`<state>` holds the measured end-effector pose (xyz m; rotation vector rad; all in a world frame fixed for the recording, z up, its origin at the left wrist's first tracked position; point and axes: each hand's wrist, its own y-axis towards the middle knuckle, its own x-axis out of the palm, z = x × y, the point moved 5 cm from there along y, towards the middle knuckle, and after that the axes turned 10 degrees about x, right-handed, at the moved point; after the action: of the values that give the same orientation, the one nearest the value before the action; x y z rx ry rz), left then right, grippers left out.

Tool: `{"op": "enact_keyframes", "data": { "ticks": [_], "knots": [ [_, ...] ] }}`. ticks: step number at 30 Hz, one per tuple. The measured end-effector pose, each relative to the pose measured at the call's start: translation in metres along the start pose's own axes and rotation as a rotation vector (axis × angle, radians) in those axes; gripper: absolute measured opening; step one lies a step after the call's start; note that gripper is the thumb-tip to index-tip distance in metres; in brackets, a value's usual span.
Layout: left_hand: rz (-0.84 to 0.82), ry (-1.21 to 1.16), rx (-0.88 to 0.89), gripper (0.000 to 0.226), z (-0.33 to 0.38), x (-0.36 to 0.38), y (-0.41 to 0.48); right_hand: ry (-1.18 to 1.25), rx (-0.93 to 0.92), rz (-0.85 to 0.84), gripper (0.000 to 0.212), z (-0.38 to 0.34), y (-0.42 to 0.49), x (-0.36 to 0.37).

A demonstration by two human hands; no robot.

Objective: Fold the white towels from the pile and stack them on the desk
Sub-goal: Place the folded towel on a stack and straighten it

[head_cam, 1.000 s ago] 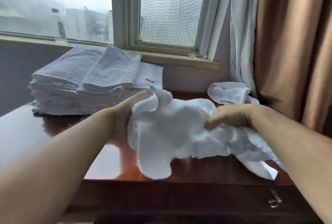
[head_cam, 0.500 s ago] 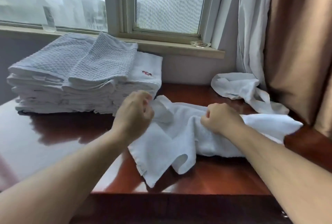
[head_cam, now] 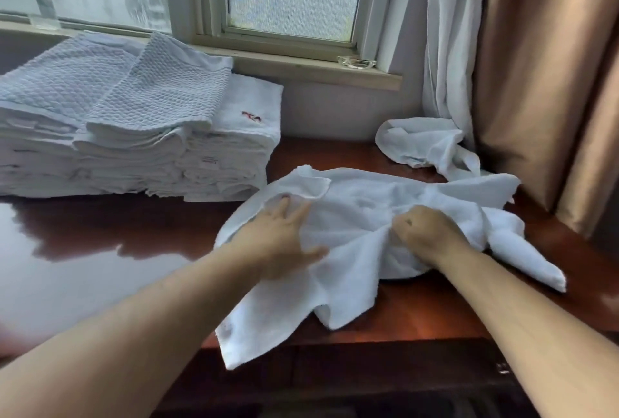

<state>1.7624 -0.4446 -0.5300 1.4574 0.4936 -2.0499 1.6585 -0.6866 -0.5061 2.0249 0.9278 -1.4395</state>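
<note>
- A crumpled white towel (head_cam: 361, 233) lies on the dark red-brown desk (head_cam: 418, 313), spread across its front right part, with both hands on it.
- The left hand (head_cam: 278, 243) rests on the towel's left part with its fingers stretched out and lying flat, pointing away toward the window; their tips reach in under a turned-over corner of the cloth at the far left edge (how much of them is covered cannot be told).
- The right hand (head_cam: 425, 236) is closed into a fist near the towel's middle, bunching a fold of cloth, and creases run out from it.
- The towel's long axis runs left to right across the desk; one end tapers to a rolled point near the right, and a near corner hangs over the front edge of the desk below the left forearm.
- A tall stack of folded towels (head_cam: 134, 142) stands at the back left of the desk, well apart from the hands; a waffle-weave towel tops it, and a small red mark shows on a lower one.
- Another unfolded towel (head_cam: 422, 142) lies crumpled at the back right, beside a white curtain (head_cam: 449, 32) and a tan drape (head_cam: 549, 65).
</note>
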Motion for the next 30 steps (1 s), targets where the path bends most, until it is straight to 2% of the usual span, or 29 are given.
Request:
{"op": "enact_keyframes", "data": {
  "ticks": [2,4,5,6,8,9,10,11,13,15,18,20,21,23,26,28,30],
  "knots": [
    [0.099,-0.065,-0.105,0.080,-0.009,-0.007,0.002,-0.046,-0.006,-0.039,0.042,-0.003,0.006,-0.004],
    [0.145,-0.015,-0.239,0.089,-0.016,-0.006,-0.003,-0.200,0.006,-0.046,0.034,-0.009,0.007,0.002],
    [0.194,0.052,-0.242,0.091,-0.016,-0.006,-0.007,-0.257,-0.012,-0.029,0.031,-0.014,0.004,0.007],
    [0.272,0.114,-0.174,0.086,-0.012,-0.006,-0.011,-0.255,-0.071,-0.039,0.029,-0.022,-0.001,0.013],
    [0.383,0.127,0.094,0.060,-0.001,-0.002,-0.016,-0.093,-0.174,-0.135,0.024,-0.035,-0.008,0.026],
    [0.371,0.123,0.183,0.047,0.003,0.001,-0.019,-0.026,-0.168,-0.194,0.024,-0.038,-0.008,0.032],
    [0.329,0.128,0.197,0.044,0.003,0.005,-0.021,0.085,-0.103,-0.245,0.028,-0.039,-0.004,0.037],
    [0.263,0.142,0.135,0.050,-0.001,0.009,-0.021,0.139,-0.052,-0.249,0.031,-0.035,0.003,0.044],
    [0.121,0.192,-0.051,0.069,-0.012,0.014,-0.022,0.012,0.006,-0.220,0.040,-0.030,0.008,0.053],
    [0.053,0.221,-0.124,0.082,-0.014,0.015,-0.022,-0.121,0.087,-0.199,0.058,-0.019,0.009,0.058],
    [0.030,0.219,-0.217,0.090,-0.007,0.007,-0.020,-0.196,0.031,-0.198,0.063,-0.017,0.007,0.058],
    [0.038,0.218,-0.273,0.085,0.001,0.000,-0.011,-0.118,-0.064,-0.214,0.051,-0.016,0.008,0.043],
    [0.058,0.226,-0.245,0.078,0.009,-0.002,-0.004,-0.035,-0.082,-0.168,0.042,-0.012,0.010,0.031],
    [0.113,0.196,-0.055,0.063,0.035,0.003,0.018,0.101,-0.011,0.077,0.031,0.015,0.011,-0.003],
    [0.150,0.009,0.142,0.055,0.070,0.017,0.048,0.093,0.163,0.416,0.025,0.065,0.003,-0.041],
    [0.090,-0.072,0.155,0.058,0.089,0.033,0.067,0.077,0.297,0.493,0.024,0.100,-0.003,-0.054],
    [-0.012,-0.051,0.149,0.065,0.102,0.052,0.082,0.027,0.454,0.416,0.036,0.133,-0.004,-0.057]
  ]
}}
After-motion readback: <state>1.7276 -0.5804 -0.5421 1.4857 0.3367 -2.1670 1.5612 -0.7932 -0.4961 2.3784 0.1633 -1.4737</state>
